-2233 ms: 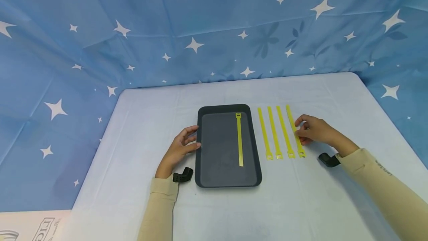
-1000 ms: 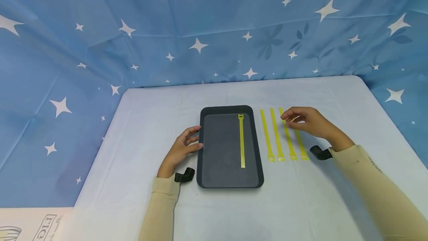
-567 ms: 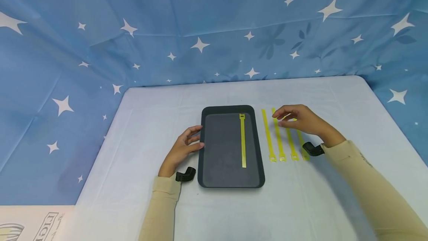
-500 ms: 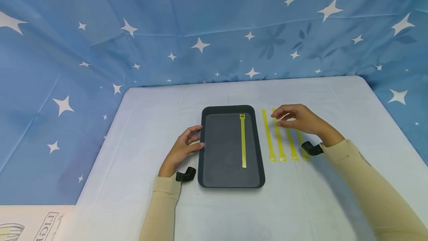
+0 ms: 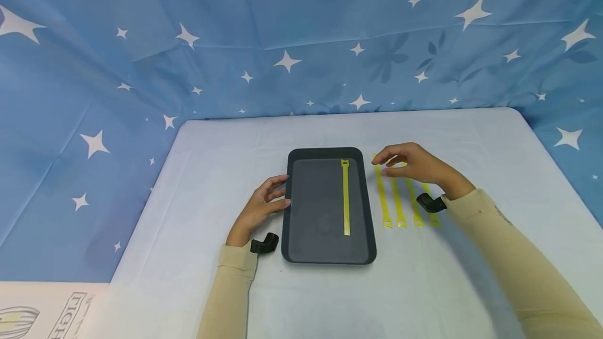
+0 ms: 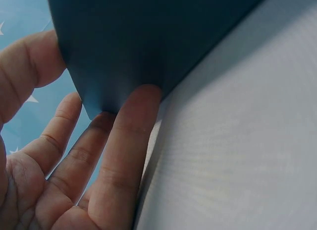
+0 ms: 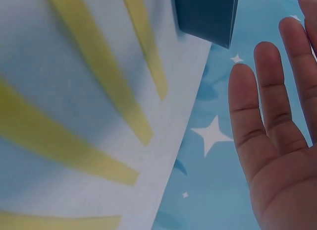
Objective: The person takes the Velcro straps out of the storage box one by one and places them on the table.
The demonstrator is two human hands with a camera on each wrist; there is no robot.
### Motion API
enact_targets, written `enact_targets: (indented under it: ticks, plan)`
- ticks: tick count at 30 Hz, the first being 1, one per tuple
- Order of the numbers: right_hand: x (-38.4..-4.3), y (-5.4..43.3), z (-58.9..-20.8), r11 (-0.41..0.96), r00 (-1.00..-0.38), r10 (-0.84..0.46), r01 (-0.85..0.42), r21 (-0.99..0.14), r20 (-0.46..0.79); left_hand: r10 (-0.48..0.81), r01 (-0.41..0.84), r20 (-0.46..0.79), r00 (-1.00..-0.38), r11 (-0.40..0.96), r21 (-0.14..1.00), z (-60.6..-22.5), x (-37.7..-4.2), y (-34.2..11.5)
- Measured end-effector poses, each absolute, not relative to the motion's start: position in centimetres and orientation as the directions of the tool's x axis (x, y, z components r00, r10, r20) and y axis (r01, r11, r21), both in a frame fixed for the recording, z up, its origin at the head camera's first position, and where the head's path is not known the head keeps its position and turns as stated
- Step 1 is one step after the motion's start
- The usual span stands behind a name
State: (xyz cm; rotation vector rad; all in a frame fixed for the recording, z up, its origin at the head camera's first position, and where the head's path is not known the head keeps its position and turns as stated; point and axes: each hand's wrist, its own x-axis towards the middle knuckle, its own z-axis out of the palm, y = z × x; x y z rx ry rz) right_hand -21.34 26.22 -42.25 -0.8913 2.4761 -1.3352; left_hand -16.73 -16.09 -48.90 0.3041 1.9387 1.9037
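Observation:
A dark grey tray [image 5: 313, 208] lies on the white cloth, with one flat yellow cable strap [image 5: 346, 198] along its right half, slotted head at the far end. My left hand [image 5: 256, 211] rests its fingertips against the tray's left side; in the left wrist view several fingers [image 6: 130, 136] meet the outer wall. Right of the tray are several more yellow straps [image 5: 398, 203], heads toward me. My right hand [image 5: 416, 165] is over them, partly covering them, its fingertips above the leftmost strap's far end. The right wrist view shows its fingers [image 7: 245, 106] extended, holding nothing, away from the straps [image 7: 94, 61].
White cloth [image 5: 311, 302] covers the table. Behind it and on the left hangs a blue curtain [image 5: 226, 56] with white stars. A pale printed surface [image 5: 47, 310] shows at the lower left corner. Black wrist-worn devices [image 5: 265, 243] sit at both cuffs.
My right hand has left the rightmost strap and moved left across the row to the leftmost one. The straps lie in the same order. My left hand stays at the tray; the head view shifted slightly.

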Motion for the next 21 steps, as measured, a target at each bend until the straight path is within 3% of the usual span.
enact_targets:
  ticks: [12, 21]
  plan:
    - [-22.6, 24.3, -42.5, 0.341, -0.731, -0.676, -0.426, -0.838, 0.097, 0.428, -0.125, -0.132, -0.894, 0.044, 0.991, -48.8, -16.9, -16.1]
    - [-23.0, 23.1, -42.6, 0.354, -0.719, -0.693, -0.394, -0.848, 0.045, 0.428, -0.127, -0.132, -0.894, 0.04, 0.991, -49.0, -16.9, -16.2]
